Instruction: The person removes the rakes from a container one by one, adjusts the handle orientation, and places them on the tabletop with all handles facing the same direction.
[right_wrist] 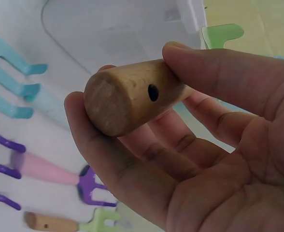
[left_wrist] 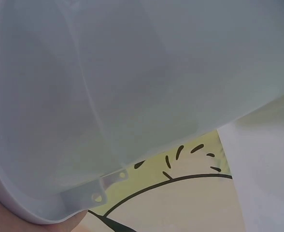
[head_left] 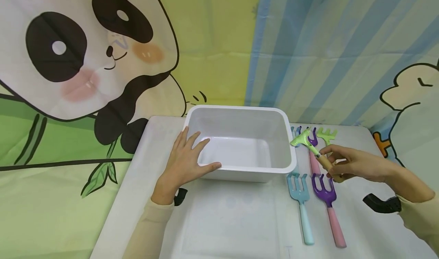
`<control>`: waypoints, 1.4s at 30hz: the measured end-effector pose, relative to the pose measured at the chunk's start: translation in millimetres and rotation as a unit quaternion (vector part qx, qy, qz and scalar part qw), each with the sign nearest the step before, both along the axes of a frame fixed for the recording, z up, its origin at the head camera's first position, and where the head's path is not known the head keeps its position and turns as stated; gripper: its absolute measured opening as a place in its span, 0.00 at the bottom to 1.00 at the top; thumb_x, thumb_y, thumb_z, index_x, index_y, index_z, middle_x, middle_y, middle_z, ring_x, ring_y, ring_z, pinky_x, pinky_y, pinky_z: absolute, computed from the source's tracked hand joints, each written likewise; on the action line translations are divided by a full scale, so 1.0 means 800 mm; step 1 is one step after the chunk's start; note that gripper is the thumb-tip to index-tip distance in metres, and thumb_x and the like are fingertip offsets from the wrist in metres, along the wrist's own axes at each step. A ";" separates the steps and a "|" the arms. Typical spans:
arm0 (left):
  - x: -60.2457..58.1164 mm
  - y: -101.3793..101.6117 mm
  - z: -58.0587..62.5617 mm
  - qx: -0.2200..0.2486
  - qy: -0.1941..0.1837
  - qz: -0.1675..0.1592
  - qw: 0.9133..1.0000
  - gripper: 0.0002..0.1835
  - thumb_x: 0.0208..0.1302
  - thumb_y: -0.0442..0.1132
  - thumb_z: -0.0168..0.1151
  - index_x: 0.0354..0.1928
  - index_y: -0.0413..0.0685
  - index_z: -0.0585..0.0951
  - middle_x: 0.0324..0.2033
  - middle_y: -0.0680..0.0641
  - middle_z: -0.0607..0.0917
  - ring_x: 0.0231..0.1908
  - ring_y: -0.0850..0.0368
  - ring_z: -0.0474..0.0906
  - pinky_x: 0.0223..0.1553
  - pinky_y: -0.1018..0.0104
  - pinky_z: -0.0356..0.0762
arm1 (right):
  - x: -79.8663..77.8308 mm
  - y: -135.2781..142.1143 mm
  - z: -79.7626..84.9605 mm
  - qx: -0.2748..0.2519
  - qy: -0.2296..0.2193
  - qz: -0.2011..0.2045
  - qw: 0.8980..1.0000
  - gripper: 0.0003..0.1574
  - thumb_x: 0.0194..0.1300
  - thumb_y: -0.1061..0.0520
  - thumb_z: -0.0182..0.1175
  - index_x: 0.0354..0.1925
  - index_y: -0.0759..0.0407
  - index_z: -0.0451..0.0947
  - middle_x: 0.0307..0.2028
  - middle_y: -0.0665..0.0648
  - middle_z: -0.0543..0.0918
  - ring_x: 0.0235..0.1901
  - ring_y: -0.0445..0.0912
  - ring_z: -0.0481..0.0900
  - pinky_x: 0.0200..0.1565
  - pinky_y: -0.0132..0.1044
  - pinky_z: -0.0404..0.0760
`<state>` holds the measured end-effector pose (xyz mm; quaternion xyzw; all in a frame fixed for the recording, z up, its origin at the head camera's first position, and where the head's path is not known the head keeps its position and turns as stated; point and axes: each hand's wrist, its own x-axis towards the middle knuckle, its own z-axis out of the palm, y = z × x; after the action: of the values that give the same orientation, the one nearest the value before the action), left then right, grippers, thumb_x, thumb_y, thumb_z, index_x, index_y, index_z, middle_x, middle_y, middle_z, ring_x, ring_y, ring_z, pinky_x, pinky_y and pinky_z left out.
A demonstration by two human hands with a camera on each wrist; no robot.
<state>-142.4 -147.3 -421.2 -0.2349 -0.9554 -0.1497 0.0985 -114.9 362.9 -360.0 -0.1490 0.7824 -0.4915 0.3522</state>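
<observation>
A white plastic tub point(head_left: 240, 170) stands on the white table. My left hand point(head_left: 186, 158) rests at its left front corner with fingers spread and thumb along the front rim; the left wrist view shows the tub wall point(left_wrist: 132, 87) up close. My right hand point(head_left: 356, 163) pinches the wooden handle point(right_wrist: 137, 94) of a garden hand tool between thumb and fingers. Its light green head point(head_left: 302, 138) points left and overlaps the tub's right rim in the head view. Below it lie a light blue hand fork point(head_left: 299, 192) and a purple hand fork with pink handle point(head_left: 334, 224).
Farther back, right of the tub, lie another purple fork with pink handle point(head_left: 314, 163), a green rake with wooden handle point(right_wrist: 52, 222) and another light blue fork point(right_wrist: 16, 63). A printed cloth point(head_left: 212, 42) with a panda hangs behind the table.
</observation>
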 end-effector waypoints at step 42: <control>-0.001 0.000 -0.003 -0.003 0.003 0.001 1.000 0.49 0.54 0.83 0.49 0.66 0.56 0.77 0.68 0.40 0.70 0.75 0.34 0.42 0.74 0.46 0.36 | 0.117 0.136 -0.170 0.013 -0.169 -0.280 0.945 0.41 0.75 0.59 0.56 0.67 0.77 0.42 0.50 0.67 0.76 0.47 0.58 0.82 0.49 0.55 0.82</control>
<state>-143.1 -147.2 -423.6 -0.2349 -0.9557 -0.1460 0.1010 -21.1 471.8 -495.9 0.1663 0.7279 -0.5781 0.3291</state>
